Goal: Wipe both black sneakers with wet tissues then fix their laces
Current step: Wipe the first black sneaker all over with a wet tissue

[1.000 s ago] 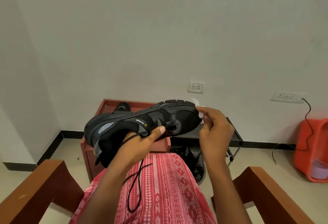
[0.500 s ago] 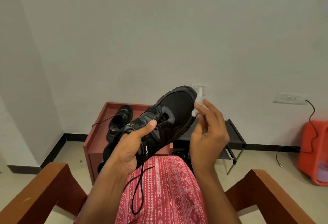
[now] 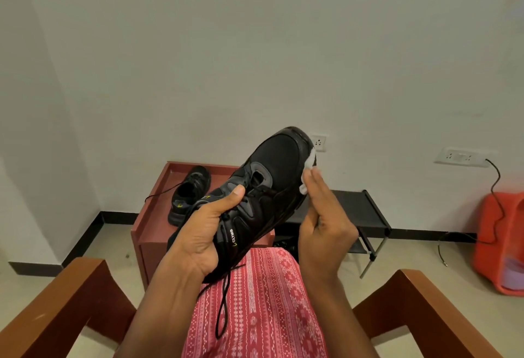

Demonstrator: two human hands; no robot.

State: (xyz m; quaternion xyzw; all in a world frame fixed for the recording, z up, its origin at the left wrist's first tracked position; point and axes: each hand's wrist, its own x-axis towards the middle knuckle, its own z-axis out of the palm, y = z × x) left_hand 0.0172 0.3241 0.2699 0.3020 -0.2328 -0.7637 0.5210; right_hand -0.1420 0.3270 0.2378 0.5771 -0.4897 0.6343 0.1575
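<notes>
My left hand (image 3: pixel 202 232) grips a black sneaker (image 3: pixel 272 176) around its middle, toe tilted up and away from me, above my lap. A loose black lace (image 3: pixel 224 301) dangles from it over the red patterned cloth on my knees. My right hand (image 3: pixel 323 215) presses a white wet tissue (image 3: pixel 307 169) against the right edge of the sneaker near the toe, fingers fairly straight. The second black sneaker (image 3: pixel 190 194) stands on the red wooden stand (image 3: pixel 158 196) behind, its lace trailing to the left.
Brown wooden chair arms (image 3: pixel 65 298) flank me on both sides. A black metal rack (image 3: pixel 365 213) stands against the wall right of the red stand. An orange plastic tub (image 3: pixel 502 244) with a black cable sits at the far right on the floor.
The sneaker swung from lying sideways to pointing toe-up and away. My left hand shifted its hold to the midfoot. My right hand brought the tissue down along the sneaker's right edge.
</notes>
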